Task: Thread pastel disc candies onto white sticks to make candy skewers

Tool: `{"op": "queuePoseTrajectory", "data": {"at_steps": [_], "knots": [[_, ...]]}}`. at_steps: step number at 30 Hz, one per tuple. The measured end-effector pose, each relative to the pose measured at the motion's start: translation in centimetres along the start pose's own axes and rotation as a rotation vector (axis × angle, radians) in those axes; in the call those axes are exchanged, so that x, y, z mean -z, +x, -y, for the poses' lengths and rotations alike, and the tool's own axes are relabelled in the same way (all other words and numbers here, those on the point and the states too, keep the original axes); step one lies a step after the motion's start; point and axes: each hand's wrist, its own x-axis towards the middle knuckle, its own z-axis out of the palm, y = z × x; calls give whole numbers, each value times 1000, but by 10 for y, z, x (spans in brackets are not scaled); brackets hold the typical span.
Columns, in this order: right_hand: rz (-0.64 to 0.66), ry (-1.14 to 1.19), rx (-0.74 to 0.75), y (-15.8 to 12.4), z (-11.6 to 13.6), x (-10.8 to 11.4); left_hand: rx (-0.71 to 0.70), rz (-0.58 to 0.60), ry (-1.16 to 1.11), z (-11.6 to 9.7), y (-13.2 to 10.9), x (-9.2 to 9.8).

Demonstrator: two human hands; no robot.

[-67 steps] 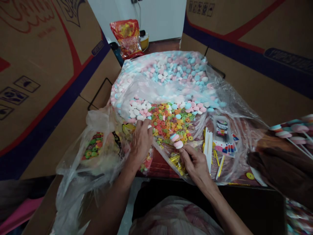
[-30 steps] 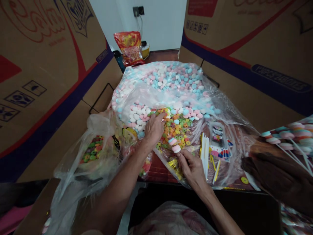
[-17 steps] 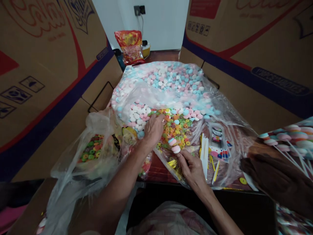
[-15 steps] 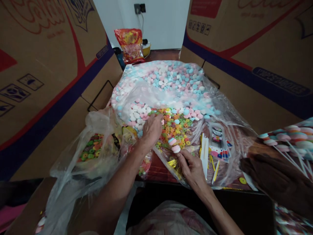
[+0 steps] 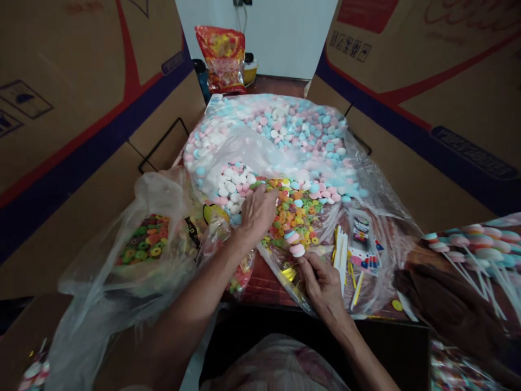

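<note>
Dark-red tabletop: right hand pinches a pink-white-and-blue marshmallow stack at its base, best held steady, while left hand, grip unclear, reaches over multicoloured ring-shaped gummies.

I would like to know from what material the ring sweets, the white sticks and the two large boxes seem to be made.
Ring sweets: probably gummy jelly; bright, slightly glossy surface.
White sticks: paper or plastic, I cannot tell; plain white and straight.
Large boxes: almost surely cardboard; dull brown, flat panels with printed stripes.
</note>
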Motion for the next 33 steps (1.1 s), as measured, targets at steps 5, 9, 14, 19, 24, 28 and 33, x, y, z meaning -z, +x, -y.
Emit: {"op": "queuePoseTrajectory", "data": {"at_steps": [5, 9, 14, 19, 24, 28, 33], "knots": [[-27, -11, -58, -1, 3, 1, -36, -52, -206, 12, 2, -5], [-49, -15, -101, -2, 6, 0, -55, -55, -411, 14, 0, -2], [-182, 73, -242, -3, 10, -1, -192, 10, -405, 6, -25, 1], [-200, 195, -313, -1, 14, -1, -243, 133, -496, 10, -45, -4], [-132, 221, -314, 6, 22, 7, -109, 68, -728, 15, -40, -6], [-131, 142, -204, 22, 25, 15, 35, 30, -751, 14, -42, -10], [-89, 86, -140, 49, 15, 7, -7, -30, -603, 13, -48, -10]]}}
